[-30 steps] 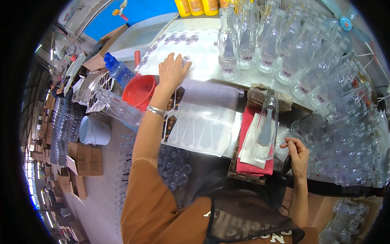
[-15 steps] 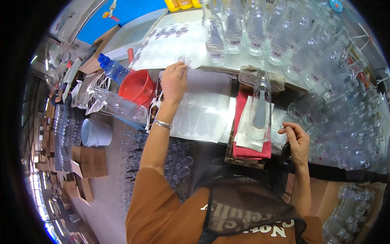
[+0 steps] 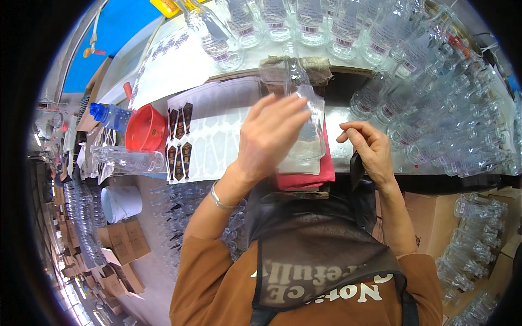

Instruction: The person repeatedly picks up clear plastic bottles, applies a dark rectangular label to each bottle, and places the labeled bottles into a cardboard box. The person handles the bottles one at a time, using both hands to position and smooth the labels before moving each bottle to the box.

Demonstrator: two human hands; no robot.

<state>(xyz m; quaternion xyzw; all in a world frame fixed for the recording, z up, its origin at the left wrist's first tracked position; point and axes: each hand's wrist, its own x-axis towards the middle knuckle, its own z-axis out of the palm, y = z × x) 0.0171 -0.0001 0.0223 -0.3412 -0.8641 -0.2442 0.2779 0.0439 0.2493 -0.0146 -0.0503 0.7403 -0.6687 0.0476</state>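
Observation:
A clear glass bottle [image 3: 307, 117] lies neck away from me on a folded red cloth [image 3: 305, 178] with a pale cloth under it. My left hand [image 3: 270, 137] is laid over the bottle's left side, fingers spread and touching the glass; whether anything is under the fingertips is hidden. My right hand [image 3: 370, 149] hovers at the bottle's right edge with fingers curled and nothing visible in them. A white sticker sheet [image 3: 215, 130] with a few dark labels lies just left of the cloth.
Many clear bottles [image 3: 435, 103] crowd the bench to the right and back. At the left stand a red funnel [image 3: 145, 128], a blue-capped bottle [image 3: 110, 115] and a lying bottle [image 3: 129, 160]. Cardboard boxes [image 3: 435, 217] sit below right, white cups [image 3: 122, 202] below left.
My left hand has pulled back from the far sticker sheets and come down onto the bottle on the cloth. My right hand has shifted up closer to the bottle's side.

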